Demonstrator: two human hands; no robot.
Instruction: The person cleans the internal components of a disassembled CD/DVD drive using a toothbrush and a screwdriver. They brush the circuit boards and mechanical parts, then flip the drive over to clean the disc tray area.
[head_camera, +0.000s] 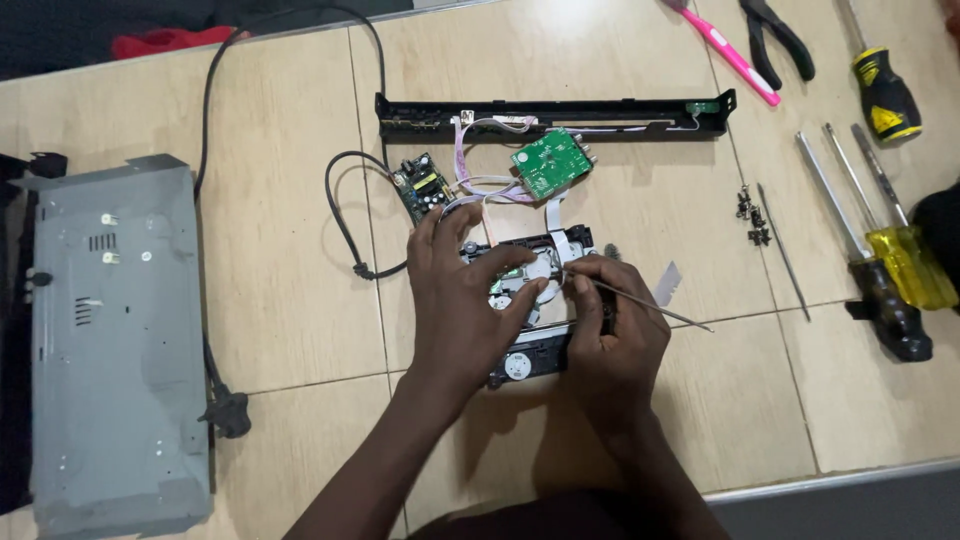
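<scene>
A black disc drive mechanism (528, 352) lies on the tiled floor in the middle of the head view. My left hand (462, 300) lies flat over its left side and presses it down. My right hand (618, 325) grips a thin metal tool (650, 306) whose tip touches the white hub (545, 270) at the drive's centre. A white ribbon cable (556, 213) runs from the drive up to a green circuit board (551, 163). A smaller power board (423, 186) sits to its left.
A long black front panel (620, 116) lies beyond the boards. A grey metal casing (108, 340) rests at the left with a black power cord (215, 70). Screwdrivers (885, 260), pliers (778, 38), a pink toothbrush (735, 55) and loose screws (752, 217) lie at the right.
</scene>
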